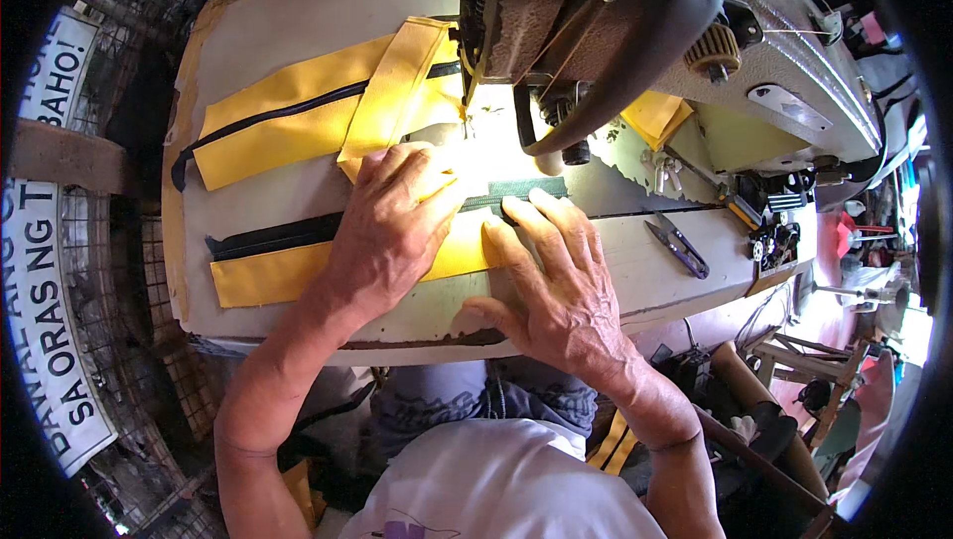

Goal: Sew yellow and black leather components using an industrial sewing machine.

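Across the near part of the sewing table lies a yellow leather-like strip (268, 278) with a dark zipper (273, 237) along its far edge. My left hand (395, 216) is closed over the zipper, fingers bent and bunched together; glare washes out the fingertips and the thumb is hidden. My right hand (561, 276) lies with fingers spread, fingertips on the zipper's greenish end and the strip's right end. Just beyond my hands, the sewing machine (586, 43) throws bright light onto the work. Farther left lies a second yellow piece (288, 142) with a black zipper, crossed by another yellow strip (397, 92).
Thread snips (678, 245) lie right of my right hand, near a bobbin winder (774, 243) at the table's right end. A folded yellow piece (655, 119) sits under the machine arm. Wire mesh with a printed sign (69, 340) stands at the left.
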A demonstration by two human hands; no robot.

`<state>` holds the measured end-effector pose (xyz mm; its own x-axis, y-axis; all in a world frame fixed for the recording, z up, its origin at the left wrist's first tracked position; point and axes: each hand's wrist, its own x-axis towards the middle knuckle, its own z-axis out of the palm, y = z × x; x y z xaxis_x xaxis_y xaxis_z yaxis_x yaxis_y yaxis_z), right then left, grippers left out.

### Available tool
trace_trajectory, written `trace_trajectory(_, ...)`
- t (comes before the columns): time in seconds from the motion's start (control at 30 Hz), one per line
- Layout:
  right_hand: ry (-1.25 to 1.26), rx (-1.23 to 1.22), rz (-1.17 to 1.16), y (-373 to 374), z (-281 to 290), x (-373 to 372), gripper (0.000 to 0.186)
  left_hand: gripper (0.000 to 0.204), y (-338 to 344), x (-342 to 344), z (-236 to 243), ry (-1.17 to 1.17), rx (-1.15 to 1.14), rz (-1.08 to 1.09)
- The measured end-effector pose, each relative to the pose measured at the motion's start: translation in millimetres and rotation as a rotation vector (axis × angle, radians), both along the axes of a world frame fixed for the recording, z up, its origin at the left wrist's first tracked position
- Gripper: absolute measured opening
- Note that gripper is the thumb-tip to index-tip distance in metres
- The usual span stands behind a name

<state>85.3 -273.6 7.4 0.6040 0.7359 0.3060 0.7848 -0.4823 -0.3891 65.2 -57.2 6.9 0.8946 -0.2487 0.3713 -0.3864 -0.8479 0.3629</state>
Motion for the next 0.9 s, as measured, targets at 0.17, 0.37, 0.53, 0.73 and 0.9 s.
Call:
trace_trajectory(0.17, -0.006, 0.031, -0.007, -1.4, 0.7, 0.9, 0.064, 0.028, 2.2, 1.2, -1.1, -0.031, 0.072, 0.005)
trace_trajectory(0.37, 0.004, 0.102, -0.011, -1.1, -4.3, 10.8, 0.063, 0.031, 2.9, 1.4, -2.5, -0.061, 0.079, -0.006)
trace_trajectory(0.53, -0.039, 0.047, 0.004, 3.7, 0.6, 21.5, 0.062, 0.035, 1.8, 2.8, -2.2, -0.087, 0.068, -0.023)
trace_trajectory(0.73, -0.058, -0.005, 0.028, 2.4, 0.2, 23.2, 0.063, 0.024, -0.4, 0.6, 1.5, -0.034, -0.002, -0.008)
trace_trajectory(0.9, -0.088, -0.036, 0.03, 4.0, 0.8, 22.1, 0.065, 0.032, 3.7, -1.7, -8.1, -0.074, 0.06, 0.001)
